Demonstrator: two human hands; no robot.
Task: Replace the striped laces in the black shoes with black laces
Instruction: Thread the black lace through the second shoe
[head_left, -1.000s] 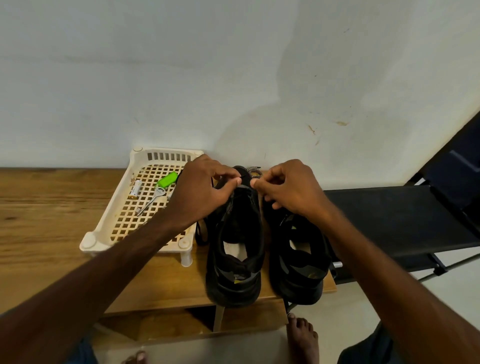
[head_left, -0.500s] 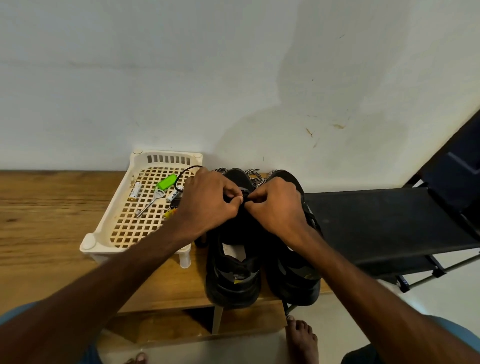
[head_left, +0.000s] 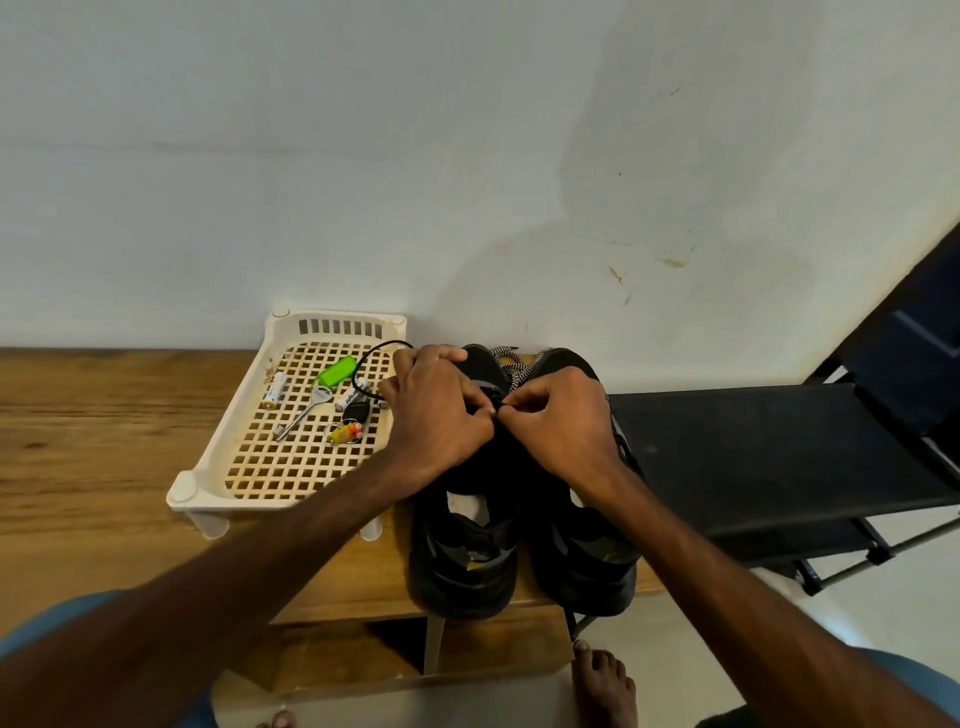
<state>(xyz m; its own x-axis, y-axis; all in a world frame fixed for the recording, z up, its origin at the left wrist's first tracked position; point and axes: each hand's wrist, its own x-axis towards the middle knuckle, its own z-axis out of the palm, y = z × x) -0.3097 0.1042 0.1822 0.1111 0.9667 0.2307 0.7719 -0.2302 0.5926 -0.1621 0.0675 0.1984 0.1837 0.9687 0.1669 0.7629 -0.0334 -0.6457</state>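
Two black shoes stand side by side on the wooden table, heels toward me: the left shoe (head_left: 462, 561) and the right shoe (head_left: 587, 566). My left hand (head_left: 436, 415) and my right hand (head_left: 563, 423) meet over the left shoe's lacing area, fingertips pinched on a thin black lace (head_left: 496, 408). Striped black-and-white laces (head_left: 514, 366) lie loose behind the hands, between the two toes near the wall. A black cord (head_left: 374, 358) loops from under my left hand into the basket.
A cream plastic basket (head_left: 208, 483) left of the shoes holds a green tag, a key, batteries and small trinkets. A black folding cot (head_left: 769, 457) adjoins the table on the right. The white wall is right behind. My bare foot (head_left: 602, 686) is on the floor below.
Both hands moved together from the toe of the left shoe onto its lacing, closing to a pinch. The view dropped slightly, and more of the basket's contents show.
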